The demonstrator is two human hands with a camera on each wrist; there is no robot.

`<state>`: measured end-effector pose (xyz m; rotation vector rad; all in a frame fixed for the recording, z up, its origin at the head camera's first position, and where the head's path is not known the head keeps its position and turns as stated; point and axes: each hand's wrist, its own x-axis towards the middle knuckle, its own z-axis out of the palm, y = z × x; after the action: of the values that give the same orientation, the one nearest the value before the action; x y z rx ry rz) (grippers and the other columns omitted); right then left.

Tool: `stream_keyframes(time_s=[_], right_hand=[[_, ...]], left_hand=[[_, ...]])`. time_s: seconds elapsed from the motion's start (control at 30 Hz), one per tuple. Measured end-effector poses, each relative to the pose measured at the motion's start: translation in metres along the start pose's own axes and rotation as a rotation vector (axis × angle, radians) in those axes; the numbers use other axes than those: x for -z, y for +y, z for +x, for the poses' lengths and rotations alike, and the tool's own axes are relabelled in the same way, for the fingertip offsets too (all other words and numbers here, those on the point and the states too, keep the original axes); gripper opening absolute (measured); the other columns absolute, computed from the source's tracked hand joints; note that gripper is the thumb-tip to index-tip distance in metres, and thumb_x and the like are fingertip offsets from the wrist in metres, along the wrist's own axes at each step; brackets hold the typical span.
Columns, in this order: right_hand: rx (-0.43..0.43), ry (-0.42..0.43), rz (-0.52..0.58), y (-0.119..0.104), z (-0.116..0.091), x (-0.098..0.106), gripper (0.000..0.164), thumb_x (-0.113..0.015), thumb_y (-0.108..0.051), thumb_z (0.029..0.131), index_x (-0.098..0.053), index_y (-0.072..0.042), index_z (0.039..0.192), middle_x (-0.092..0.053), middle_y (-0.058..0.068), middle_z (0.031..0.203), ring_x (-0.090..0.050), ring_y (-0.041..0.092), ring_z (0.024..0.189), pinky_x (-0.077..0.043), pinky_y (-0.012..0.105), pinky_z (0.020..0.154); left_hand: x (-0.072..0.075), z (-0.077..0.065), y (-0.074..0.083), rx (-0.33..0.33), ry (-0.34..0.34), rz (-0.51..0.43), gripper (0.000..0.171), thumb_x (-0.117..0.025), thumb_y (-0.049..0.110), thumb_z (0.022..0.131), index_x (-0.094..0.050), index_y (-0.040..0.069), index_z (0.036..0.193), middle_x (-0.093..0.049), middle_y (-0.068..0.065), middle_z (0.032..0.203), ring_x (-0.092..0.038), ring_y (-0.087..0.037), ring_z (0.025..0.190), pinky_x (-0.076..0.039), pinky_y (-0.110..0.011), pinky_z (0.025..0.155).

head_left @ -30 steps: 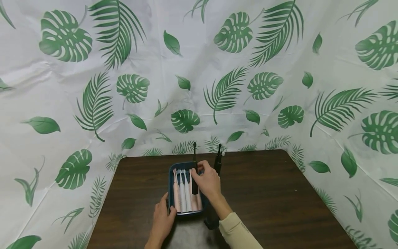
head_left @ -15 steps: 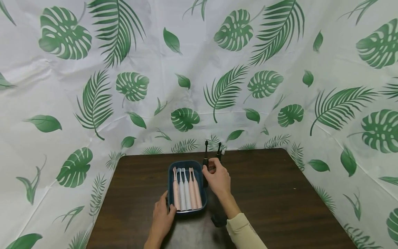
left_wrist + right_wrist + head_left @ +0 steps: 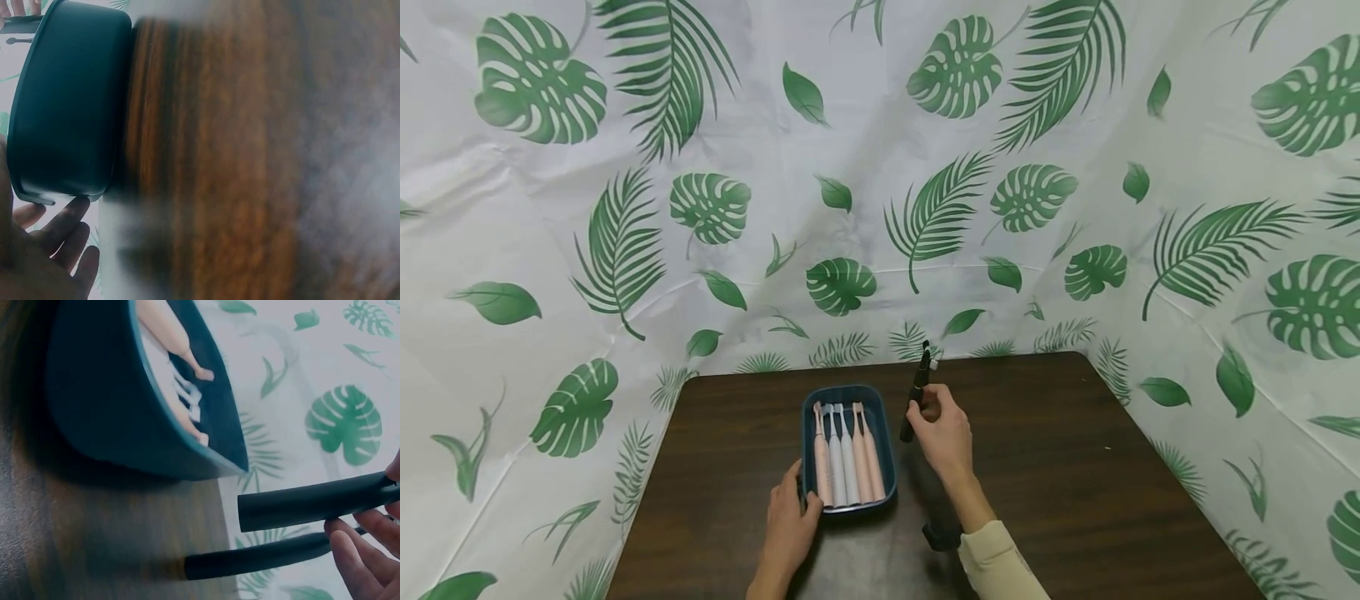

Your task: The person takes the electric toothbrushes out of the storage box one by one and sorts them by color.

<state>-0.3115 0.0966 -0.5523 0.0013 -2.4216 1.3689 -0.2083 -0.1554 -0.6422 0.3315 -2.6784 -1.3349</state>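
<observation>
Head, R hand (image 3: 946, 432): thumb + fingertips pinch black toothbrush (image 3: 920, 386), tilted, R of blue bin (image 3: 886, 442) & outside it.
Head, bin contents: 5 toothbrushes (image 3: 848, 467), 3 pink + 2 pale, side by side; bin sits on table (image 3: 1045, 475).
Head, L hand (image 3: 788, 521): at bin's near-L corner, thumb at rim.
L wrist, L fingers: loosely extended, tips touching bin; pressure can't tell.
R wrist, 2nd black handle (image 3: 256, 556): just below held brush, end nr table; contact unclear.
Brush step: prob. positioning it beside bin.
Next move: likely needs steady pinch, clearance from 2nd handle.
</observation>
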Motion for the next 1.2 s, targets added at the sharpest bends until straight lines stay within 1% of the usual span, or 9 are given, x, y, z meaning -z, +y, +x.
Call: stream_keyframes(time_s=[0.13, 0.23, 0.33, 0.5, 0.7, 0.8, 0.93, 1.1, 1.2], right_hand=[[-0.027, 0.002, -0.008, 0.006, -0.003, 0.001, 0.029, -0.076, -0.034, 0.096, -0.069, -0.024, 0.122, -0.081, -0.002, 0.114, -0.08, 0.019, 0.095, -0.055, 0.055, 0.088], [-0.033, -0.003, 0.003, 0.011, -0.005, 0.001, 0.03, -0.076, -0.032, 0.096, -0.069, -0.022, 0.123, -0.082, 0.002, 0.114, -0.08, 0.022, 0.099, -0.055, 0.057, 0.092], [-0.042, -0.01, 0.012, 0.016, -0.005, 0.002, 0.03, -0.077, -0.03, 0.096, -0.069, -0.02, 0.123, -0.082, 0.004, 0.114, -0.079, 0.023, 0.102, -0.055, 0.057, 0.093], [-0.067, -0.016, -0.008, 0.024, -0.006, 0.001, 0.032, -0.076, -0.031, 0.096, -0.069, -0.02, 0.125, -0.082, 0.004, 0.115, -0.079, 0.023, 0.105, -0.055, 0.056, 0.094], [-0.084, -0.012, -0.011, 0.033, -0.007, 0.0, 0.032, -0.077, -0.028, 0.095, -0.07, -0.018, 0.125, -0.082, 0.007, 0.114, -0.079, 0.029, 0.107, -0.053, 0.058, 0.096], [-0.088, -0.004, 0.001, 0.038, -0.007, -0.002, 0.031, -0.077, -0.026, 0.095, -0.07, -0.018, 0.123, -0.082, 0.007, 0.113, -0.079, 0.031, 0.108, -0.054, 0.058, 0.096], [-0.089, 0.007, 0.012, 0.042, -0.008, -0.004, 0.029, -0.078, -0.025, 0.095, -0.07, -0.02, 0.122, -0.082, 0.006, 0.112, -0.078, 0.03, 0.107, -0.054, 0.056, 0.094], [-0.093, 0.007, 0.022, 0.045, -0.008, -0.005, 0.029, -0.076, -0.027, 0.095, -0.07, -0.02, 0.122, -0.082, 0.007, 0.114, -0.078, 0.03, 0.108, -0.053, 0.054, 0.092], [-0.098, 0.009, 0.022, 0.047, -0.008, -0.005, 0.029, -0.075, -0.027, 0.095, -0.07, -0.02, 0.123, -0.081, 0.007, 0.117, -0.079, 0.029, 0.107, -0.054, 0.053, 0.09]], left_hand=[[0.0, 0.0, -0.001, 0.006, -0.007, 0.002, 0.064, -0.06, 0.018, 0.1, -0.043, 0.004, 0.161, -0.057, -0.021, 0.156, -0.052, -0.04, 0.132, -0.046, -0.063, 0.105], [0.0, 0.0, -0.002, 0.014, -0.011, -0.005, 0.064, -0.059, 0.019, 0.101, -0.042, 0.005, 0.161, -0.056, -0.021, 0.156, -0.051, -0.04, 0.133, -0.045, -0.063, 0.107], [0.0, 0.0, -0.002, 0.003, -0.001, -0.008, 0.064, -0.06, 0.017, 0.1, -0.043, 0.003, 0.16, -0.057, -0.023, 0.155, -0.052, -0.041, 0.132, -0.046, -0.063, 0.106], [0.001, 0.0, -0.003, -0.004, 0.007, -0.007, 0.063, -0.059, 0.017, 0.1, -0.044, 0.002, 0.16, -0.057, -0.024, 0.154, -0.052, -0.042, 0.132, -0.045, -0.064, 0.106], [0.0, 0.001, -0.005, 0.007, -0.002, -0.008, 0.063, -0.06, 0.017, 0.1, -0.044, 0.003, 0.16, -0.056, -0.022, 0.155, -0.052, -0.041, 0.133, -0.045, -0.063, 0.107], [0.0, 0.0, -0.003, 0.018, -0.013, -0.007, 0.064, -0.059, 0.018, 0.101, -0.043, 0.003, 0.16, -0.055, -0.022, 0.156, -0.051, -0.041, 0.134, -0.044, -0.064, 0.109], [0.001, 0.0, -0.001, 0.019, -0.016, -0.013, 0.063, -0.059, 0.018, 0.101, -0.043, 0.002, 0.16, -0.055, -0.023, 0.156, -0.051, -0.041, 0.135, -0.044, -0.064, 0.109], [0.003, -0.001, 0.0, 0.001, -0.002, -0.019, 0.062, -0.06, 0.017, 0.101, -0.045, 0.002, 0.159, -0.056, -0.023, 0.155, -0.052, -0.041, 0.134, -0.045, -0.064, 0.108], [0.003, -0.001, 0.0, -0.005, -0.001, -0.019, 0.062, -0.06, 0.017, 0.101, -0.045, 0.002, 0.159, -0.057, -0.022, 0.155, -0.052, -0.041, 0.134, -0.044, -0.064, 0.107]])
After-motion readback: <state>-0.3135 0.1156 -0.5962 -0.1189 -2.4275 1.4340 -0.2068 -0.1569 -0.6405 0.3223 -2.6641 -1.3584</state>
